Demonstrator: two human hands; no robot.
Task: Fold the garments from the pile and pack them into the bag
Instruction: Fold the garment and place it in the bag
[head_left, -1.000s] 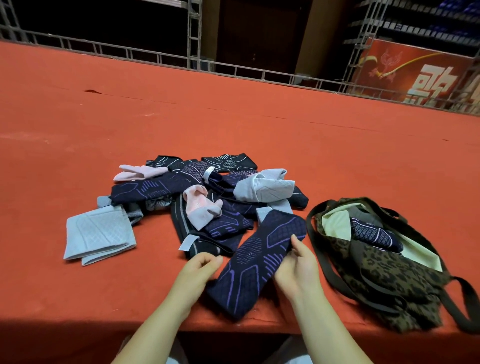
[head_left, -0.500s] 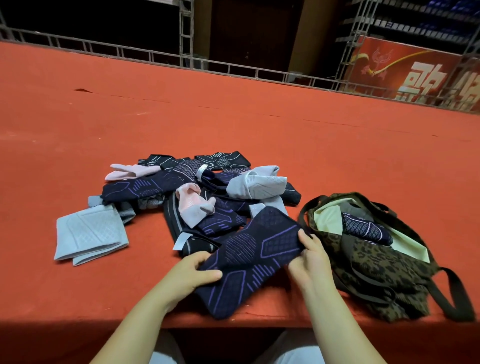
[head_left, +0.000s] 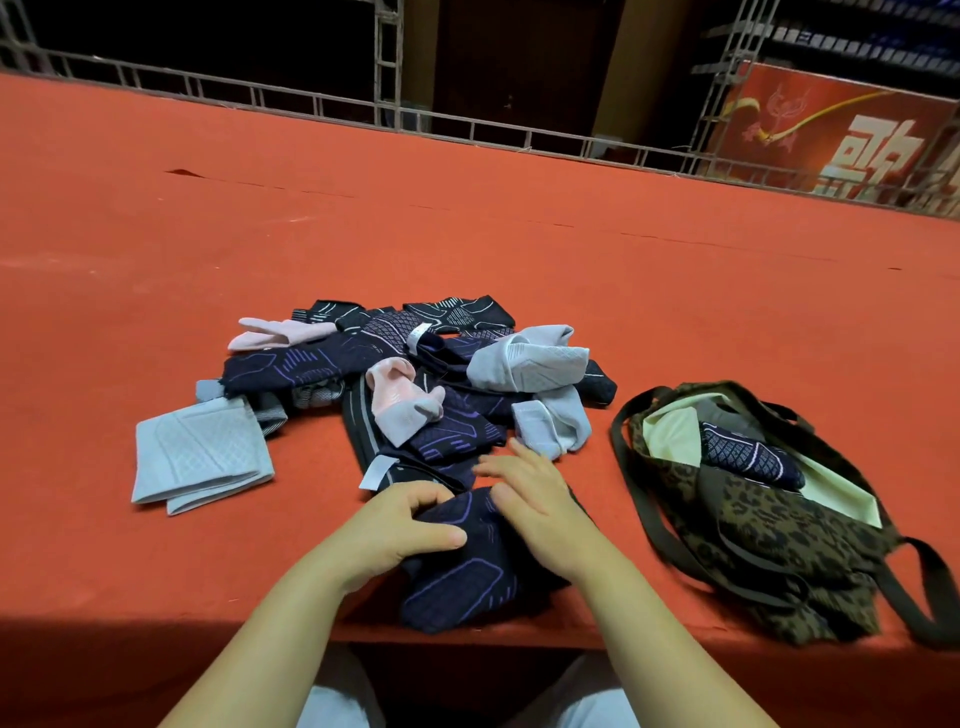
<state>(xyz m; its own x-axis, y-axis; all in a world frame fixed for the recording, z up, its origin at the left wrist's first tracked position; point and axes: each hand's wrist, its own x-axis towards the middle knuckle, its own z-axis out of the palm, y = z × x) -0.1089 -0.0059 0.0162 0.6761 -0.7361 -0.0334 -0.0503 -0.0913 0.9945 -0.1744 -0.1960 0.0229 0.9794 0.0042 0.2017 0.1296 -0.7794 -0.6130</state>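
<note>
On the red bench (head_left: 156, 561), a navy purple-lined garment (head_left: 462, 577) lay doubled, gripped by left hand (head_left: 395, 535) fingers; right hand (head_left: 535, 499) fingers were spread flat.

We saw a metal railing (head_left: 311, 106) along the red table's (head_left: 519, 218) far edge, a red banner (head_left: 831, 135) beyond its far right corner.
</note>
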